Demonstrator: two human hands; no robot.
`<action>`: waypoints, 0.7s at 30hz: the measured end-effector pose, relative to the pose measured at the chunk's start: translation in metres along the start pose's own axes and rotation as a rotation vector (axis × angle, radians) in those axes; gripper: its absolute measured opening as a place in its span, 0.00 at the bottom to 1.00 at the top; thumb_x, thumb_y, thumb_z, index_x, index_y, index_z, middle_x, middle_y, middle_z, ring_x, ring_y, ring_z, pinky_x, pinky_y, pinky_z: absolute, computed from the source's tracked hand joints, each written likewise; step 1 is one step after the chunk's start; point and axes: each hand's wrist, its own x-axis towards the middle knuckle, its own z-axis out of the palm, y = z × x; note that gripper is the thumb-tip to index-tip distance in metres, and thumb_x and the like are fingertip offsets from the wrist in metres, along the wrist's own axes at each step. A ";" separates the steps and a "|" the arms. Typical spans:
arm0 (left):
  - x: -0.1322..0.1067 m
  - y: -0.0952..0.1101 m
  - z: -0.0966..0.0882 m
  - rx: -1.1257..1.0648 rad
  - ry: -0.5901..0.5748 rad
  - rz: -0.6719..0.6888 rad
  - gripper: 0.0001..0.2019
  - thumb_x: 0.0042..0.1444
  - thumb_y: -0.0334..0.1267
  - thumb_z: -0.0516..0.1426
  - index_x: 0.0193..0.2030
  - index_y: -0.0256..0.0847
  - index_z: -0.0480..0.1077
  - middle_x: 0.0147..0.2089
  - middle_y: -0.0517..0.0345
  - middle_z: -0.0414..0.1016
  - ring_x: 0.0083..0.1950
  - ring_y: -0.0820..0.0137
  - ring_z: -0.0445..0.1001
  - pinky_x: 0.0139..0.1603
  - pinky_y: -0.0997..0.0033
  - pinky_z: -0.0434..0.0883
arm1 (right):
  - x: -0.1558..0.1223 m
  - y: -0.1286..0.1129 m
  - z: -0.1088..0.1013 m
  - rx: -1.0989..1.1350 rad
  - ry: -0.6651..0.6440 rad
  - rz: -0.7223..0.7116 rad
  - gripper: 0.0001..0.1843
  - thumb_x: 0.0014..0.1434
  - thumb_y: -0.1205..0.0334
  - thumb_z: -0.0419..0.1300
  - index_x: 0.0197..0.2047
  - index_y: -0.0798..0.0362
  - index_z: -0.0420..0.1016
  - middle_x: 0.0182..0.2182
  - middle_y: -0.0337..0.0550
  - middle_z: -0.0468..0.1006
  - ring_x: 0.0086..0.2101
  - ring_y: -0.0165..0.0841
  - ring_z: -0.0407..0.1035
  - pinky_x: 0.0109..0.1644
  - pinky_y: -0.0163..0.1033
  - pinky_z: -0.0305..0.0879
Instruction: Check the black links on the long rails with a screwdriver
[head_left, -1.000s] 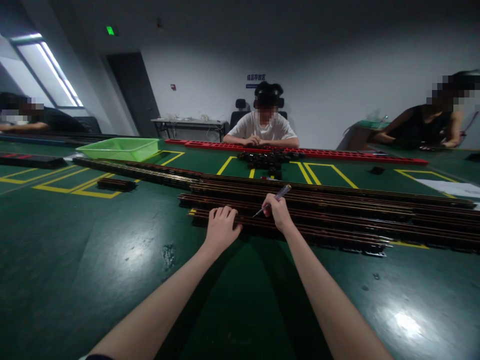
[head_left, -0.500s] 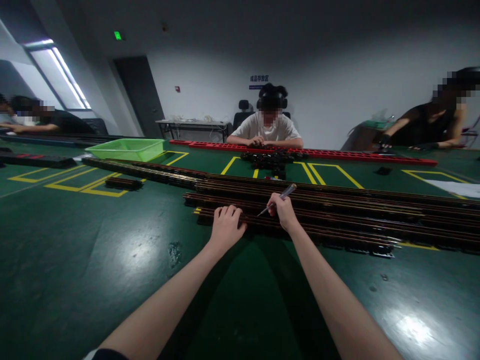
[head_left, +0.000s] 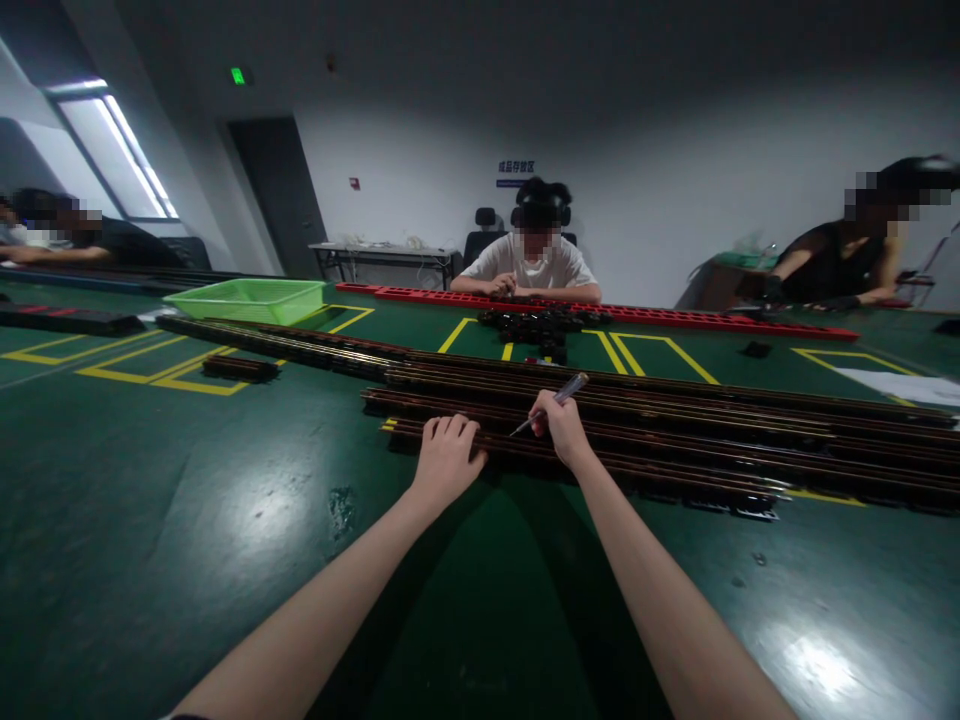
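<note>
Long dark rails with thin brassy edges lie side by side across the table. My left hand [head_left: 448, 460] is over the left part of the nearest rail [head_left: 637, 468], its fingers curled across the top and the thumb on the near side. My right hand [head_left: 561, 420] grips a slim screwdriver [head_left: 570, 387] with a clear handle, like a pen. Its thin shaft slants down to the left, and the tip is at the rails just right of my left hand. Whether the tip touches a rail I cannot tell.
Behind the rails stand a light green basket [head_left: 251, 300] and a long red slotted strip [head_left: 675, 318]. A heap of small black parts [head_left: 536, 325] lies before a person [head_left: 536, 265] seated opposite. A short dark piece [head_left: 240, 368] lies left. Other people sit at both sides.
The view has shifted slightly. Both hands keep nearly the same place on the rails, and the screwdriver stays in my right hand. The person at the right has leaned a little left.
</note>
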 end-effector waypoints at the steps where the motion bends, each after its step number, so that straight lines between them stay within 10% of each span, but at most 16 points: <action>1: 0.000 0.000 0.000 0.002 0.000 0.000 0.11 0.56 0.38 0.53 0.44 0.39 0.69 0.45 0.52 0.72 0.48 0.61 0.68 0.54 0.56 0.59 | 0.000 0.000 0.000 -0.001 0.003 -0.003 0.10 0.41 0.62 0.51 0.13 0.53 0.63 0.09 0.35 0.62 0.13 0.24 0.57 0.16 0.30 0.53; 13: 0.000 0.002 0.000 0.005 0.026 0.000 0.10 0.54 0.36 0.54 0.43 0.39 0.69 0.45 0.52 0.72 0.48 0.61 0.68 0.54 0.57 0.59 | -0.009 -0.004 -0.003 -0.015 -0.010 -0.030 0.10 0.43 0.62 0.52 0.14 0.53 0.64 0.10 0.35 0.64 0.14 0.25 0.58 0.18 0.32 0.55; 21: -0.001 0.002 -0.001 0.000 0.018 0.005 0.11 0.55 0.36 0.52 0.43 0.37 0.69 0.44 0.51 0.72 0.48 0.61 0.67 0.54 0.56 0.59 | -0.007 -0.012 -0.033 -0.106 -0.289 0.058 0.11 0.45 0.56 0.59 0.24 0.56 0.72 0.20 0.43 0.76 0.20 0.27 0.66 0.22 0.32 0.56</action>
